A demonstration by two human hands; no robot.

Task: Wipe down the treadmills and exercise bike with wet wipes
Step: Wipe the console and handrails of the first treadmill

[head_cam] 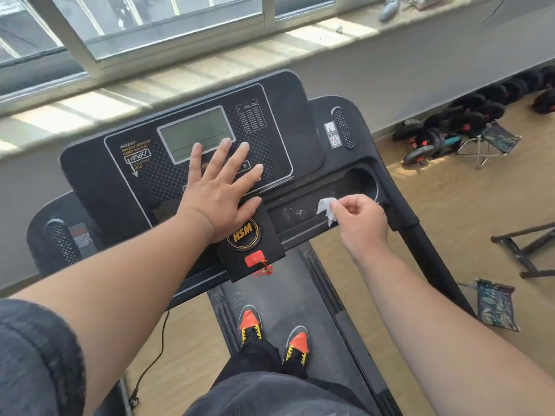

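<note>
I stand on a black treadmill whose console fills the middle of the head view, with a grey display at its top. My left hand lies flat on the console below the display, fingers spread and straight. My right hand pinches a small crumpled white wet wipe over the right tray of the console, just left of the cup holder. The tray shows pale dusty smears. A red safety key sits below the round logo.
A window sill runs behind the console. Several black dumbbells and a small folding stool lie on the wooden floor at the right, with another stool and a dark frame nearer. A power cable hangs at lower left.
</note>
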